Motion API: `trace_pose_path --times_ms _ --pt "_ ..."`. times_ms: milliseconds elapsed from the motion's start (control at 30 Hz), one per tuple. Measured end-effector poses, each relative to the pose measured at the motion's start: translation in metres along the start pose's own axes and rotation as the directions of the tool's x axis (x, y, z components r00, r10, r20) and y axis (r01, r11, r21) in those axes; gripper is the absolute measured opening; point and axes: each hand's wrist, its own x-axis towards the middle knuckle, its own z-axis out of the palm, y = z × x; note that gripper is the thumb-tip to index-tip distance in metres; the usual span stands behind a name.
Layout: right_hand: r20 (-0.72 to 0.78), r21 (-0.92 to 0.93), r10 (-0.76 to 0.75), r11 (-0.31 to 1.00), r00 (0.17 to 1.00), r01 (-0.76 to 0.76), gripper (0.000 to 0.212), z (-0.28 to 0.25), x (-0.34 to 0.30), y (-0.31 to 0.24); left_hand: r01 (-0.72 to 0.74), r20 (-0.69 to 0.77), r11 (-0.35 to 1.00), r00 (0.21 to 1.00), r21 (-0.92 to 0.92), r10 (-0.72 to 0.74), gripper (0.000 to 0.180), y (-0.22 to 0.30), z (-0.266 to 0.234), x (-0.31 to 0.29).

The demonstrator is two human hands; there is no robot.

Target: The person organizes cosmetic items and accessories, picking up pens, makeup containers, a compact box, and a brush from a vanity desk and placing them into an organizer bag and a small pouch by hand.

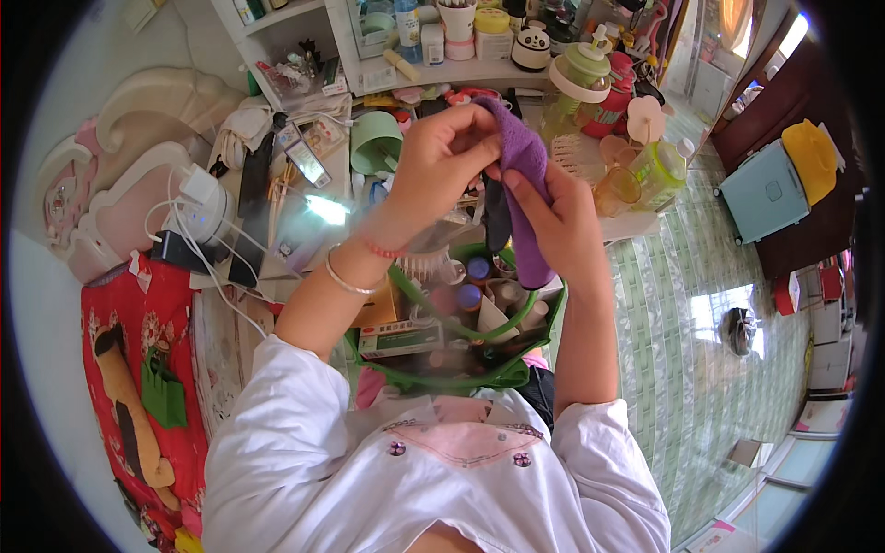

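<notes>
My left hand point(441, 158) and my right hand point(562, 221) meet in front of me, both closed on a fuzzy purple cloth point(524, 244). The left pinches its upper end; my right thumb and fingers grip it along the side, and its lower part hangs down. A dark grey strip of fabric point(497, 221) dangles beside it; whether the two are joined I cannot tell. Right below, a green bag point(502, 373) stands open against my lap, packed with bottles, including one with a blue cap point(469, 297), and a white and green box point(398, 341).
Behind my hands, a cluttered dressing table holds a green cup point(375, 143), a lit phone-like screen point(327, 209) and a large green bottle point(576, 88). Cables run from a white charger point(198, 207) at left. A light blue suitcase point(772, 195) stands on the tiled floor at right.
</notes>
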Motion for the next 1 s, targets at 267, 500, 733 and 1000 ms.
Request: trace_pose_path --times_ms 267,500,733,1000 --pt "-0.059 0.194 0.207 0.962 0.977 -0.192 0.022 -0.001 -0.058 -0.003 -0.411 -0.489 0.911 0.803 -0.042 0.34 0.012 0.027 -0.036 -0.019" --pt "0.157 0.675 0.418 0.616 0.895 -0.407 0.03 0.003 -0.068 -0.014 -0.126 -0.171 0.973 0.981 -0.193 0.093 0.012 0.022 -0.014 -0.046" --pt "0.128 0.486 0.251 0.828 0.959 -0.282 0.014 0.026 -0.086 -0.013 -0.051 0.014 0.985 0.998 -0.164 0.054 0.01 0.031 -0.005 -0.076" --pt "0.163 0.221 0.111 0.964 0.98 -0.146 0.008 0.021 -0.095 -0.018 -0.473 0.145 0.755 0.875 0.454 0.462 0.006 0.046 -0.009 -0.102"
